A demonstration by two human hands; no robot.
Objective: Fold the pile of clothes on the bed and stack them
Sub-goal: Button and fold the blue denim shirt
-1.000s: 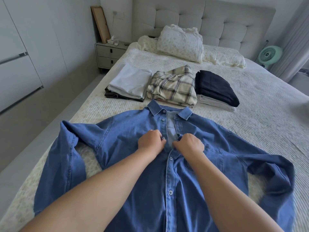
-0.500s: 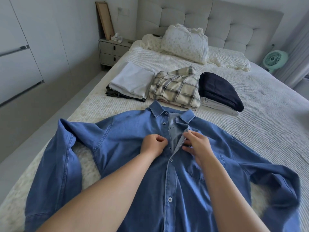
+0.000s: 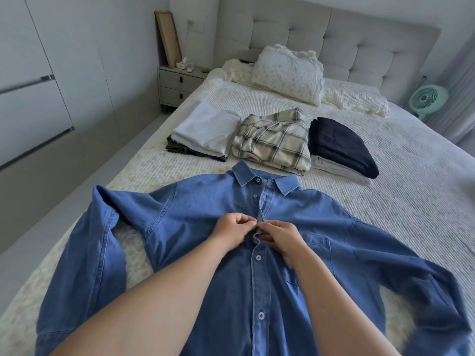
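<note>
Left edge of room: white wardrobe doors [image 3: 38,80] with long bar handles. Nightstand [image 3: 177,84] at bed's head-left corner, two drawers, small items on top, wooden frame [image 3: 168,38] leaning on wall behind it.

Bed [image 3: 411,191] with ribbed cream cover, tufted grey headboard [image 3: 359,44]. Pillows [image 3: 288,70] stacked against headboard, one flat pillow to their right.

Row of three folded stacks across middle of bed, just beside each other:
- white stack [image 3: 205,129], white piece on top, dark olive piece at bottom.
- plaid stack [image 3: 273,141], cream check shirt on top.
- navy stack [image 3: 341,146], navy piece over a pale grey one.

Denim shirt [image 3: 200,214] spread face up on near half of bed, collar toward the stacks and nearly touching plaid stack. Both sleeves out sideways, bent back toward near edge. Lower placket buttoned; top two buttons open, placket gaping below collar.

Left hand [image 3: 232,233] at chest-height on placket, fingers curled, pinching left placket edge at a button. Right hand [image 3: 281,238] just beside it, fingers touching left hand's, pinching right placket edge. Both grips narrow, fingertip pinch on fabric. Button itself hidden between fingers.

Far right: mint green fan [image 3: 428,98] on floor past bed's head-right corner, grey curtain [image 3: 460,86] beside it.
</note>
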